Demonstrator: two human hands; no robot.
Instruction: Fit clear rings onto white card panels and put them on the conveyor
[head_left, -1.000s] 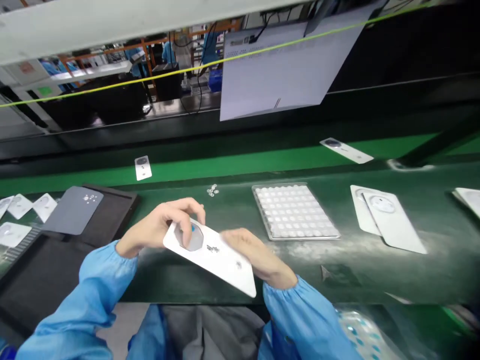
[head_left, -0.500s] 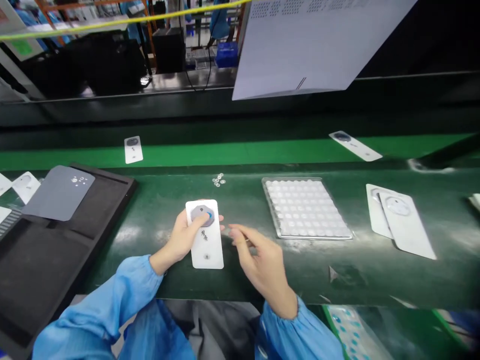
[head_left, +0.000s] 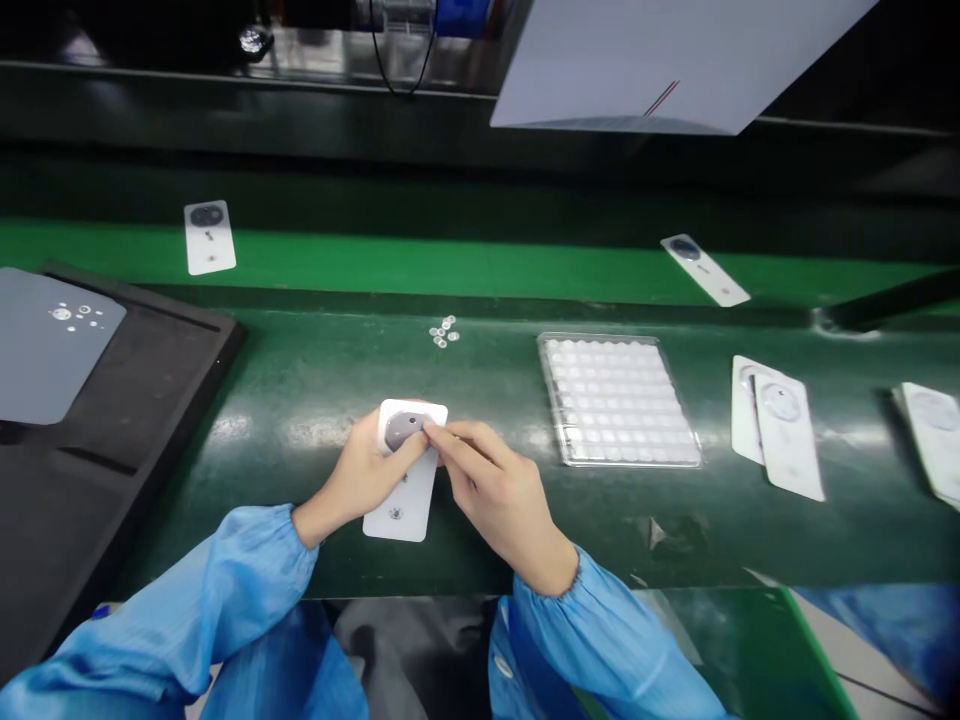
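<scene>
My left hand (head_left: 367, 468) is closed around a white phone back cover (head_left: 397, 508), thumb on its face just below the dark round camera area (head_left: 405, 428). The cover is tilted, its camera end away from me, with small printing near the lower end. My right hand (head_left: 499, 487) is in a pinch, its fingertips at the right edge of the camera area. Whatever small thing lies between those fingertips is hidden. Beyond the cover lies a little group of small clear rings (head_left: 444, 332) on the green bench.
Right of my hands lies a clear tray (head_left: 622, 400) with rows of white round pieces. Further right are two overlapping covers (head_left: 787, 432) and a stack of covers (head_left: 934, 440). A black tray (head_left: 172, 400) with a grey sheet (head_left: 49, 345) stands left. Single covers lie on the bright green strip (head_left: 450, 265).
My right hand has moved left and up to the cover, its fingertips now at the camera area. The blue spot there no longer shows. The head view has tilted down.
</scene>
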